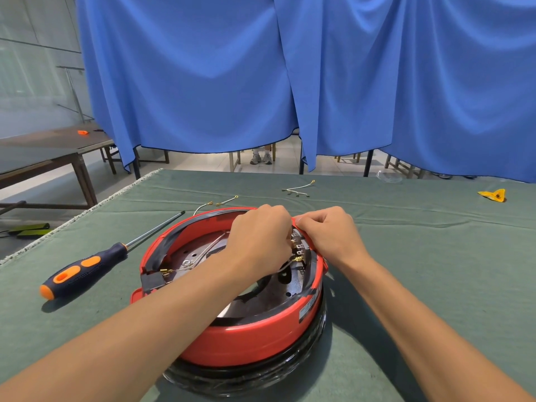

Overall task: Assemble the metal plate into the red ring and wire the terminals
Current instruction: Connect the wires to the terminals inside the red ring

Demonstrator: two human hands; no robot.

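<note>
Green-clothed worktop: left hand and right hand, fingers curled, pinch terminals inside red ring; what each grips is hidden.

Single head-worn wide-angle view, facing forward and down, close above green table

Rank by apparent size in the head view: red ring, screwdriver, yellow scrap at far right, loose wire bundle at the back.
1. red ring
2. screwdriver
3. and 4. loose wire bundle and yellow scrap: they look about alike, both small and far from the camera, so not ranked.
</note>
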